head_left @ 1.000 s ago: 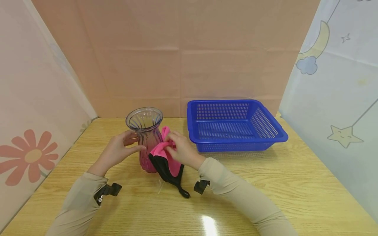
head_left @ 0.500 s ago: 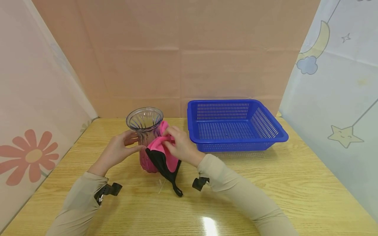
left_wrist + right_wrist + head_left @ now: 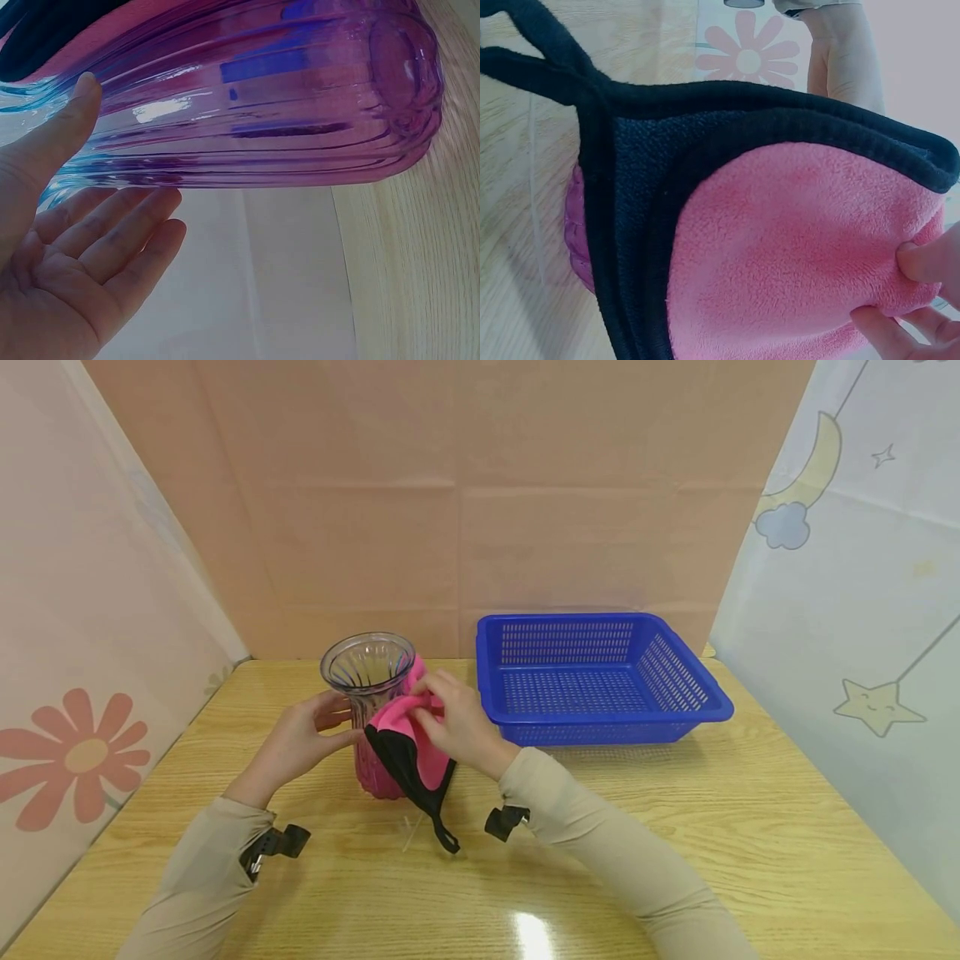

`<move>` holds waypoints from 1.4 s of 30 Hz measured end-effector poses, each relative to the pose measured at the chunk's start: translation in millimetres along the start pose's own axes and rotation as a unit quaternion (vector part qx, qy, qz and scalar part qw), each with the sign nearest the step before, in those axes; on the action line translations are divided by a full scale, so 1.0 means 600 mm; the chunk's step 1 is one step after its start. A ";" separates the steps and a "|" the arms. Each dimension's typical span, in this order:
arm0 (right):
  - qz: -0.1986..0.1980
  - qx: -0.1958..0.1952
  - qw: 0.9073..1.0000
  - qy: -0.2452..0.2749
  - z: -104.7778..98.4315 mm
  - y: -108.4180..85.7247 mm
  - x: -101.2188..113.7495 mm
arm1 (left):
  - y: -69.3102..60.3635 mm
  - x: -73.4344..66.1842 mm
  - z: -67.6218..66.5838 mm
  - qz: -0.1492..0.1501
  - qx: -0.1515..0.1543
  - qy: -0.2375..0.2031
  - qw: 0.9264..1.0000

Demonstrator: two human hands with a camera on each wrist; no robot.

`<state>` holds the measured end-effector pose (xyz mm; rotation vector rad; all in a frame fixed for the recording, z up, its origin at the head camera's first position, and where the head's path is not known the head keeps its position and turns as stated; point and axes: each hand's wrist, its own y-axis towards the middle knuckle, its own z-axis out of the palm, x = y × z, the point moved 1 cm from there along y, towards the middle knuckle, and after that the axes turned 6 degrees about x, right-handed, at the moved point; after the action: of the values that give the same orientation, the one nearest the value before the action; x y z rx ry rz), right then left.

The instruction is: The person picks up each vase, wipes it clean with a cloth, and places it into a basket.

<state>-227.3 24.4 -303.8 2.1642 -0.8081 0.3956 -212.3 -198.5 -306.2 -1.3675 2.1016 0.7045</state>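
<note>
A ribbed glass vase point(image 3: 367, 703), clear bluish at the flared rim and pink lower down, stands upright on the table. My left hand point(image 3: 298, 742) holds it from the left; in the left wrist view, the thumb point(image 3: 84, 101) lies against the ribs and the fingers reach behind. My right hand point(image 3: 462, 727) pinches a pink and black cleaning cloth point(image 3: 431, 760) between thumb and fingers, against the vase's right side. Its black-edged corner and hanging loop point(image 3: 446, 835) dangle in front. The cloth hides part of the vase in the right wrist view.
A blue perforated plastic basket point(image 3: 600, 718) sits at the back right of the wooden table point(image 3: 637, 810). A thin, clear strip point(image 3: 410, 833) lies in front of the vase. Printed curtains stand at both sides, with a plain one behind.
My right hand has moved slightly up and left with the cloth, and the cloth's loop has swung left. The left hand and the vase have stayed in place.
</note>
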 end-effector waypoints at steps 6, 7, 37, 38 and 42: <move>-0.005 -0.011 1.000 0.010 -0.003 0.004 0.001 | 0.000 -0.002 0.000 -0.002 0.001 0.001 1.000; -0.005 -0.013 1.000 0.013 -0.003 0.005 0.001 | -0.001 -0.002 0.000 -0.005 0.002 0.003 1.000; -0.008 -0.097 0.990 0.103 -0.032 0.006 0.006 | -0.003 -0.005 0.000 -0.005 0.009 0.006 1.000; -0.008 -0.096 0.990 0.104 -0.032 0.006 0.006 | -0.003 -0.005 0.000 -0.006 0.009 0.007 1.000; -0.007 -0.090 0.990 0.107 -0.030 0.006 0.006 | -0.003 -0.005 -0.001 -0.008 0.009 0.007 1.000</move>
<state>-227.1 34.6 -288.3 1.9205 -0.6804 0.5180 -209.4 -197.4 -304.1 -1.3813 2.1012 0.6705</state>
